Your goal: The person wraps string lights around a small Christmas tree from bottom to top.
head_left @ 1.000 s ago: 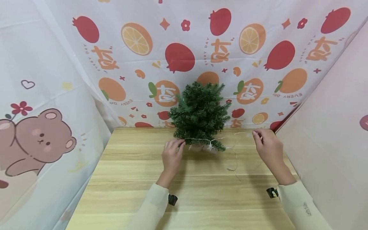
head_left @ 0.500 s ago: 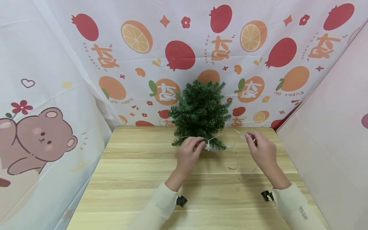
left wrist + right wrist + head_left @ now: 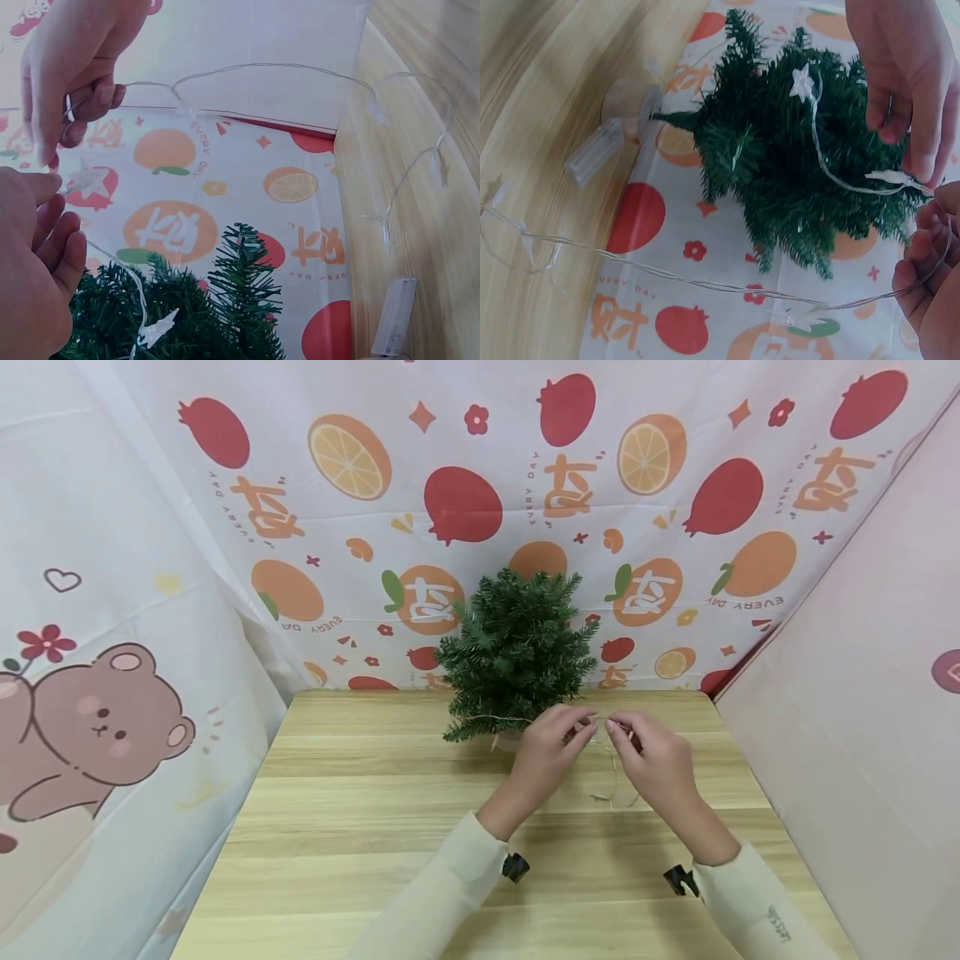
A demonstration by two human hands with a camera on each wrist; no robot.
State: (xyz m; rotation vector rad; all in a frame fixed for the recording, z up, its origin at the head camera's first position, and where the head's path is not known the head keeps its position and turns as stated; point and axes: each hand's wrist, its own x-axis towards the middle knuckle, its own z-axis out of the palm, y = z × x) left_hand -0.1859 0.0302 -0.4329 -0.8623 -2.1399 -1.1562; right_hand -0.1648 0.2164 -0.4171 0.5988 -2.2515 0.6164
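A small green artificial Christmas tree [image 3: 517,647] stands at the back of the table, with a wire of star string lights [image 3: 705,285] across its lower branches. My left hand [image 3: 551,747] pinches the wire at the tree's lower right. Close beside it, my right hand [image 3: 660,756] pinches the same wire, fingertips almost meeting the left ones. A star light [image 3: 94,181] shows by the fingertips in the left wrist view. Another star light [image 3: 802,82] lies against the branches. Spare wire hangs from the right hand in a loop toward the table.
A clear battery box [image 3: 596,152] lies by the tree's round base [image 3: 622,101] on the wooden table [image 3: 360,827]. A fruit-print cloth [image 3: 390,518] hangs right behind the tree. Pale cloth walls [image 3: 870,693] flank the table.
My left hand has slid rightward across the front of the tree, from its lower left to its lower right. My right hand has come left, bringing the two hands together.
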